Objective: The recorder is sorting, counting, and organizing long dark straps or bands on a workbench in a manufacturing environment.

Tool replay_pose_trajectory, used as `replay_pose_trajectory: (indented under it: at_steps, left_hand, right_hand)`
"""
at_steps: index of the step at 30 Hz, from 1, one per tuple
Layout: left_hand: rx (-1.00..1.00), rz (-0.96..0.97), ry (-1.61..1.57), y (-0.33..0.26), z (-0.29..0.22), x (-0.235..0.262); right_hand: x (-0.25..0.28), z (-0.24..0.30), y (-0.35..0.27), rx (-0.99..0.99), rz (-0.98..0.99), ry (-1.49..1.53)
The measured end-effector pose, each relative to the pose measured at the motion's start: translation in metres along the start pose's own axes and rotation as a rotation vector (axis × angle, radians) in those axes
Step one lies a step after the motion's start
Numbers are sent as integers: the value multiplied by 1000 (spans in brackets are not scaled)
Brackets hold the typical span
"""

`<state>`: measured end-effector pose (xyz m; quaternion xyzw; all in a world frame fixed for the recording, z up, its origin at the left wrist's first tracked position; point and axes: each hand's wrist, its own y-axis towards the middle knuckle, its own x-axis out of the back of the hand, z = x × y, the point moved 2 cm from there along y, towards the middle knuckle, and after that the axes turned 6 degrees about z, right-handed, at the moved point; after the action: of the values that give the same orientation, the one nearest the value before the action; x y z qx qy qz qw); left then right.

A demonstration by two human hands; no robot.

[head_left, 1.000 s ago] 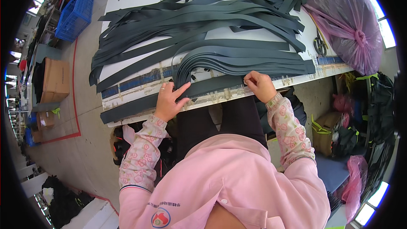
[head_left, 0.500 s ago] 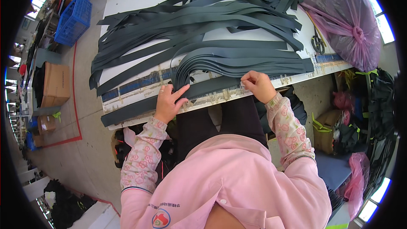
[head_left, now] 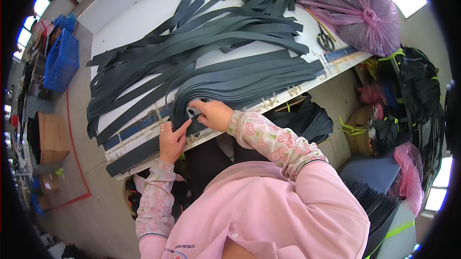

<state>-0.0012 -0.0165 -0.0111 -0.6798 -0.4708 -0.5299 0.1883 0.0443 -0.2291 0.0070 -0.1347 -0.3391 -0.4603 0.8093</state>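
A thick bundle of dark grey-green fabric strips lies on the table and bends downward at its left end. At that bend, my left hand grips the bundle's end between its fingers, with the index finger stretched along the near side. My right hand reaches across to the inside of the curve. Its index finger is extended against the strips and its thumb stands apart, with no held thing visible; the other fingers are partly hidden. One flat strip runs along the table's near edge, below my left hand.
More loose strips spread across the white table. Black scissors lie at its right, near a tied pinkish plastic bag. A blue crate and a cardboard box stand to the left.
My right hand has moved left from the table's front edge to the bundle's curve, and its thumb and index finger have parted. My left hand stays at the bundle's end. The view has shifted.
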Motion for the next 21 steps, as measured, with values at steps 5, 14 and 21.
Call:
replay_pose_trajectory:
  at_steps: [5,14,21]
  left_hand:
    - [-23,-36,-40,11,-2,-2]
    - [34,-38,-163,4,2,1]
    - [25,-55,-142,3,5,-1]
  right_hand:
    - [-14,-3,-9,-160,-59,203]
    - [-37,15,-5,-223,65,136]
    - [-45,19,1,-265,84,113]
